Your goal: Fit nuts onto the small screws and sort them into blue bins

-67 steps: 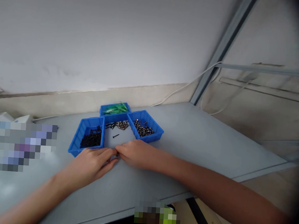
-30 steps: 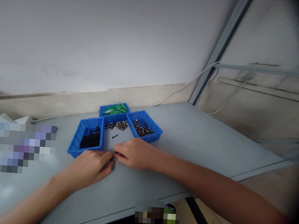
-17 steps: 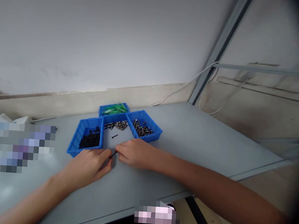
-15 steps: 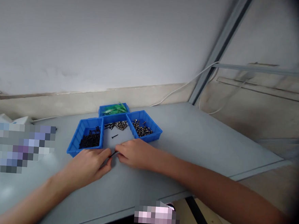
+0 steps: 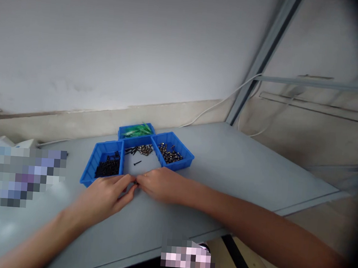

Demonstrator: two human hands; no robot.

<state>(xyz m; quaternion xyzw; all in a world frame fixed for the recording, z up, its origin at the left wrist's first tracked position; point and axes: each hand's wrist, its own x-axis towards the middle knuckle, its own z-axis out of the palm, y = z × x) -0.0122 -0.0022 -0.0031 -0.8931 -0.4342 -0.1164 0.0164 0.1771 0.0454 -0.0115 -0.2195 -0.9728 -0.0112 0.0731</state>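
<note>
My left hand and my right hand meet fingertip to fingertip over the grey table, just in front of the blue bins. Both are closed in a pinch around something small and dark, mostly hidden by the fingers. Black screws fill part of the left blue bin. Shiny metal pieces lie in the right blue bin. Between these bins, a pile of metal pieces and some dark screws rest near the back, with a single black screw lying closer to my hands.
Behind stands a blue bin with green packets. A white cable runs along the wall to a metal post. Blurred items lie at the left. The table's front edge is near me.
My fingertips have come together. The dark screw-like piece that showed between them is now mostly covered. The bins have not moved.
</note>
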